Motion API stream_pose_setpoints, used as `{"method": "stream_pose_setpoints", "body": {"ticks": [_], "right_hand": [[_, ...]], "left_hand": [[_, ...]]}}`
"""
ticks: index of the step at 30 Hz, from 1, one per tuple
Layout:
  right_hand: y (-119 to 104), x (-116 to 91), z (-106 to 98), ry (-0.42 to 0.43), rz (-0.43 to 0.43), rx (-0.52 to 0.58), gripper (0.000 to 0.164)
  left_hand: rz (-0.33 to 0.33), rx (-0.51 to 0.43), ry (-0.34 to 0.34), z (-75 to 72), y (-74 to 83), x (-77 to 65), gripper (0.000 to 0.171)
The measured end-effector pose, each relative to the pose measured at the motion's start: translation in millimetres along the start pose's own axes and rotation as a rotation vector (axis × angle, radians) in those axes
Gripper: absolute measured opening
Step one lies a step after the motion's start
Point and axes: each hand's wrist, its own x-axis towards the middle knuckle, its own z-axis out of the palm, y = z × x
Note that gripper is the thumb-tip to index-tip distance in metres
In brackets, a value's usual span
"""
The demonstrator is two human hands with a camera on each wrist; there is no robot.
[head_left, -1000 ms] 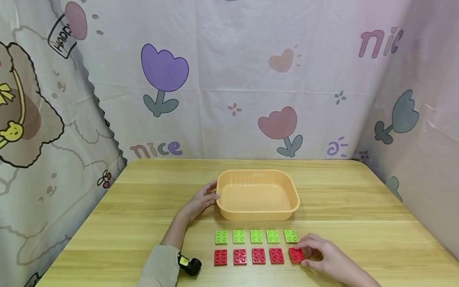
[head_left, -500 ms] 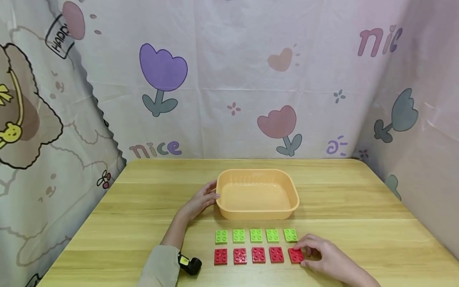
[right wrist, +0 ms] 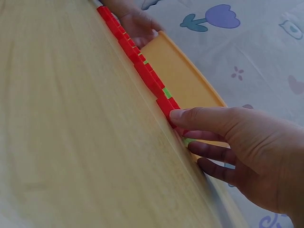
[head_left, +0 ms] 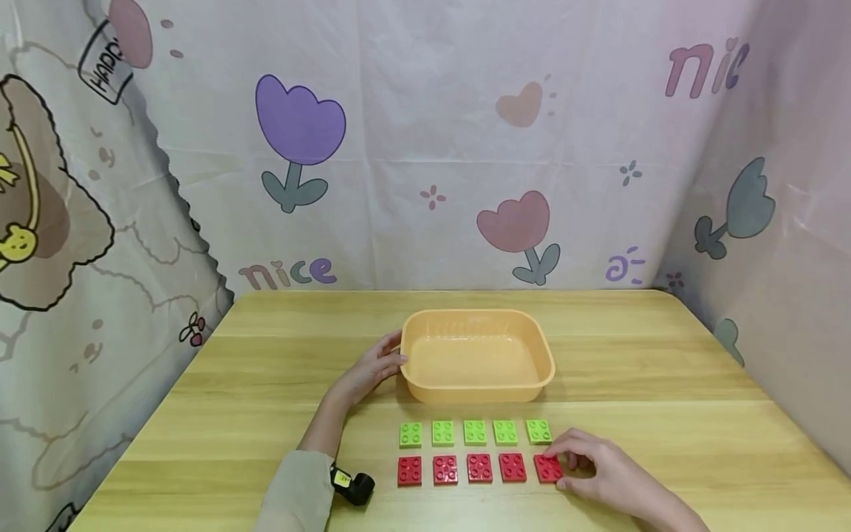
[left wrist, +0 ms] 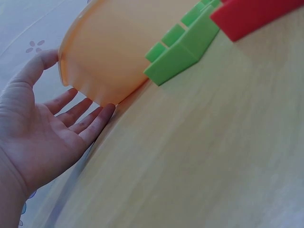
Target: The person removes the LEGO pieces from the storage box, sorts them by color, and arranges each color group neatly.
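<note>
A yellow-orange plastic tub (head_left: 475,391) stands on the table, and my left hand (head_left: 367,377) touches its left end. In the left wrist view the thumb (left wrist: 45,61) meets the rim, while extended fingers (left wrist: 97,124) rest against the outer wall. My right hand (head_left: 608,476) pinches the rightmost red toy brick (head_left: 547,470) between thumb and forefinger, low at the tabletop; its other fingers hang free. Several more red bricks (head_left: 479,468) lie in a row to its left. Behind them runs a row of green bricks (head_left: 475,432), in front of the tub.
The light wooden table (head_left: 279,325) reaches back to a printed cloth backdrop (head_left: 412,133). More patterned cloth hangs at both sides. A black wrist camera (head_left: 355,488) is strapped at the left sleeve (head_left: 292,495), left of the red row.
The rightmost red brick has shifted very slightly with the right hand, which keeps its pinch. The left hand stays at the tub. The head view has tilted a little.
</note>
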Motion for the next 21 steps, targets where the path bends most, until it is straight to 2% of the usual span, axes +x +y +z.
{"method": "stream_pose_setpoints", "body": {"ticks": [5, 11, 16, 21], "right_hand": [[1.2, -0.5, 0.1, -0.020, 0.015, 0.010, 0.033], [-0.2, -2.6, -0.3, 0.001, -0.014, -0.011, 0.033], [-3.8, -4.0, -2.1, -0.010, 0.026, 0.009, 0.035], [-2.1, -5.9, -0.9, -0.012, 0.026, 0.018, 0.036]], "left_hand": [[-0.002, -0.002, 0.004, 0.6, -0.1, -1.1, 0.067], [0.003, -0.008, -0.001, 3.0, 0.7, -0.3, 0.066], [0.001, -0.017, -0.006, 4.2, 0.6, 0.9, 0.066], [-0.002, -0.008, 0.000, 5.0, -0.5, 1.0, 0.066]]}}
